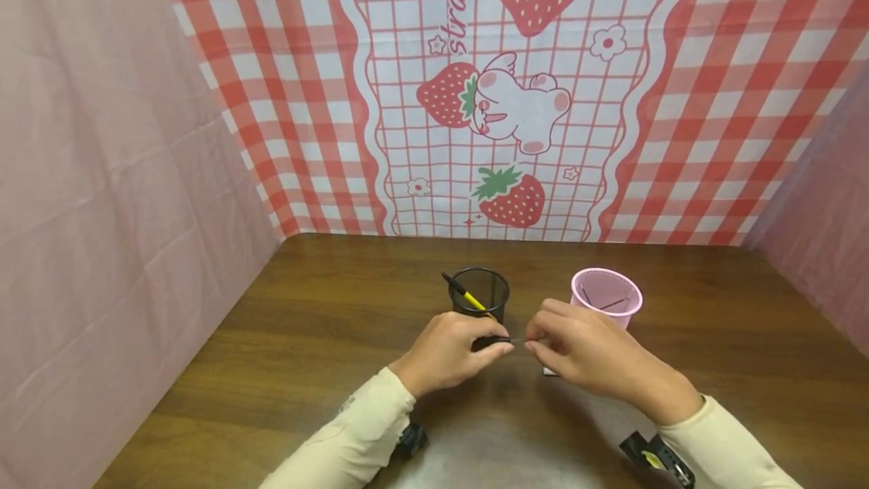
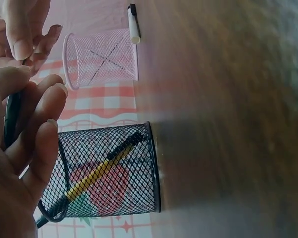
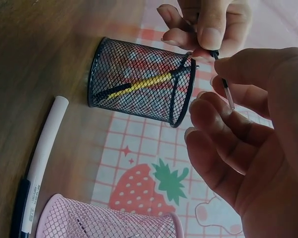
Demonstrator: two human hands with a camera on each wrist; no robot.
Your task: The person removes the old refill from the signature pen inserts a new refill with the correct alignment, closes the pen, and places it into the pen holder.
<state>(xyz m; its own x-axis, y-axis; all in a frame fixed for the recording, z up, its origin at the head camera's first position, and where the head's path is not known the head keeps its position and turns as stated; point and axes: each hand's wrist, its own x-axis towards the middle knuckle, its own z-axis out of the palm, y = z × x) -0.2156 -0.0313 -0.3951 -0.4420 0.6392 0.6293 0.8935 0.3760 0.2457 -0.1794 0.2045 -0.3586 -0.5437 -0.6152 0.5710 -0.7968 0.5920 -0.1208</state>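
My left hand point(image 1: 448, 349) grips a dark pen barrel point(image 2: 13, 116) above the table, its end pointing toward my right hand point(image 1: 597, 357). Between the right thumb and fingers is a thin pen refill point(image 3: 228, 91), black with a clear end, in line with the barrel; the left fingers hide where the two meet. Just beyond the left hand stands a black mesh pen cup point(image 3: 102, 72), with a yellow and black pen point(image 3: 144, 84) leaning inside. Behind the right hand is a pink mesh pen cup point(image 1: 622, 318) holding thin dark sticks point(image 2: 107, 59) that cross each other.
A white marker point(image 3: 45, 141) with a black cap lies on the wooden table point(image 1: 326, 308) beside the pink cup, mostly hidden under the right hand in the head view. A strawberry-print cloth point(image 1: 407, 149) hangs behind the table, with pink cloth point(image 1: 122, 210) at the sides.
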